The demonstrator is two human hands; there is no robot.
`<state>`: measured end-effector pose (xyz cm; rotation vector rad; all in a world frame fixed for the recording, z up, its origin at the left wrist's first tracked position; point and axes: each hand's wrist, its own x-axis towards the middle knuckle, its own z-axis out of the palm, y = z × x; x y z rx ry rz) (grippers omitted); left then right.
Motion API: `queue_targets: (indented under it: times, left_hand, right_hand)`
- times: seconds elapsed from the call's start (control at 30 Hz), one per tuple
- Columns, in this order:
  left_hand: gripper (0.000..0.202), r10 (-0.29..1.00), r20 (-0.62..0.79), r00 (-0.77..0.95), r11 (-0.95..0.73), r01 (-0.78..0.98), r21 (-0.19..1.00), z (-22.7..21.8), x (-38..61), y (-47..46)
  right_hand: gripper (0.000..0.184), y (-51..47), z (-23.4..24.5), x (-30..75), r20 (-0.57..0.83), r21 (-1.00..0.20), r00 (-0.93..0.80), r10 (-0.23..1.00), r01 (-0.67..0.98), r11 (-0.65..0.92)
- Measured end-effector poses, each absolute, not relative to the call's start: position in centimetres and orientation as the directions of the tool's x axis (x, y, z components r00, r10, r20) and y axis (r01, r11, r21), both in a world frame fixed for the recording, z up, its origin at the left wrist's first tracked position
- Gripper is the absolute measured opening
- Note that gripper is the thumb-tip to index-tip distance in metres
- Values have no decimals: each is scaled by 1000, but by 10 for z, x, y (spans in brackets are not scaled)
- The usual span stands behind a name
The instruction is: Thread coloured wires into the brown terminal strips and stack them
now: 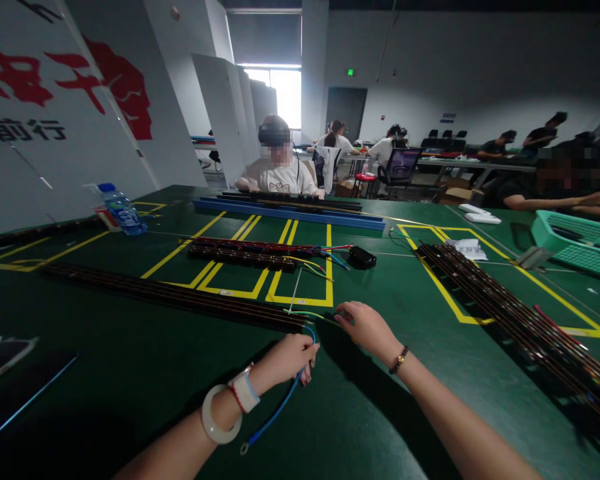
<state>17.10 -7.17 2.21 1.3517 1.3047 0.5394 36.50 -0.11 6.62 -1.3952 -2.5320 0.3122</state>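
Left hand (291,355): closed with the fingers around the blue cable (279,408), near the end of the long rail bundle (180,297).
Right hand (369,328): bent at the fingers, by the far end of the green wire (310,313); cannot tell whether pinching or only touching.
Blue cable: curving from the rail end through the left fingers, down to a ring terminal (245,449).
Green wire: stretching from the rail end toward the right hand.
Rail bundle: lying slantwise on the green bench (190,360).
Beyond: shorter wired bundle (245,255), near a black connector (363,257).
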Motion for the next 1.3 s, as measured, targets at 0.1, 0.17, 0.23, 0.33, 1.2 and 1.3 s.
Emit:
queue_targets:
  times: [0.1, 0.17, 0.23, 0.33, 1.2, 1.3]
  left_hand:
    - [35, 909, -311, 279, 200, 361, 911, 27, 166, -75]
    - [31, 934, -245, 262, 139, 363, 921, 31, 165, -79]
    - [31, 952, -181, 248, 82, 362, 928, 35, 166, -82]
    - [31, 963, -138, 233, 48, 357, 933, 34, 169, -84]
    - [16, 896, -422, 141, 412, -622, 666, 16, 202, -68]
    - [17, 888, -454, 75, 391, -644, 658, 14, 208, -64]
  right_hand:
    - [32, -8, 57, 357, 157, -321, -529, 834, 772, 549]
    - [41, -13, 50, 352, 182, -315, -550, 815, 752, 578]
    - [53, -19, 43, 347, 186, -317, -571, 800, 736, 599]
    - [65, -23, 38, 344, 136, -341, -588, 797, 728, 595]
    - [19, -37, 39, 333, 88, 278, -860, 503, 506, 816]
    - [22, -44, 40, 330, 111, 305, -850, 515, 523, 796]
